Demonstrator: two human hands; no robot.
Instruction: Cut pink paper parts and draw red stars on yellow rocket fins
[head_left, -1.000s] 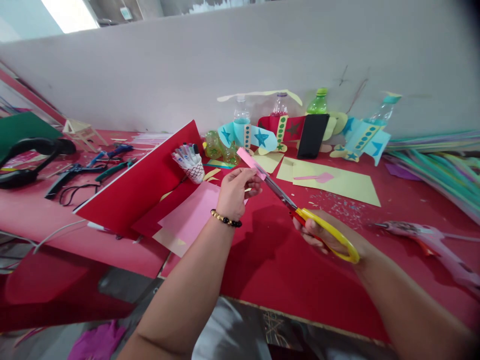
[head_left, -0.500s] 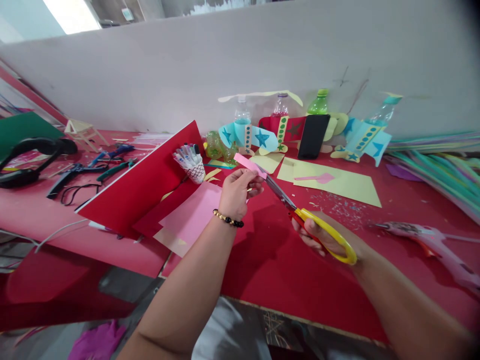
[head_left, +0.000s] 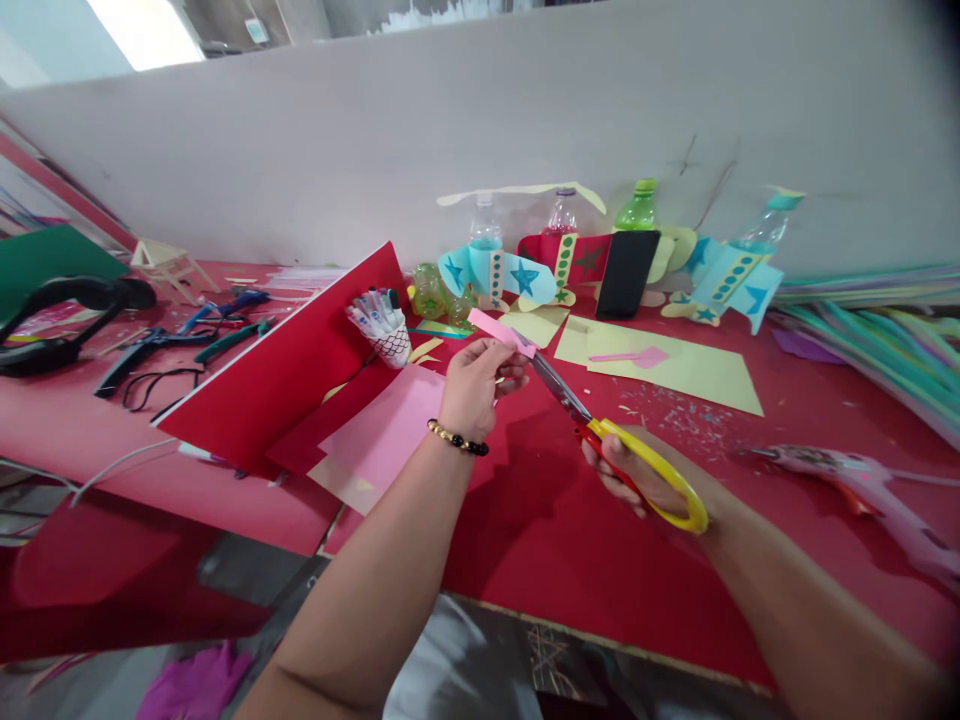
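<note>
My left hand (head_left: 480, 380), with a beaded bracelet at the wrist, pinches a small pink paper strip (head_left: 499, 331) above the red table (head_left: 570, 540). My right hand (head_left: 645, 480) grips yellow-and-red-handled scissors (head_left: 600, 425); their blades reach up to the strip's right end. Below my left hand lies a pink paper sheet (head_left: 386, 430) on red card.
A tilted red card (head_left: 285, 370) leans by a cup of markers (head_left: 379, 325). Decorated bottles (head_left: 559, 250) and a black phone (head_left: 626, 272) stand along the white wall. Yellow sheets (head_left: 675, 365) lie behind; a pink glue gun (head_left: 862, 485) is at right, tools and headphones (head_left: 60, 310) at left.
The pink strip has tipped slightly lower and leftward, and the scissors have shifted a little left along it. Both hands otherwise stay in place.
</note>
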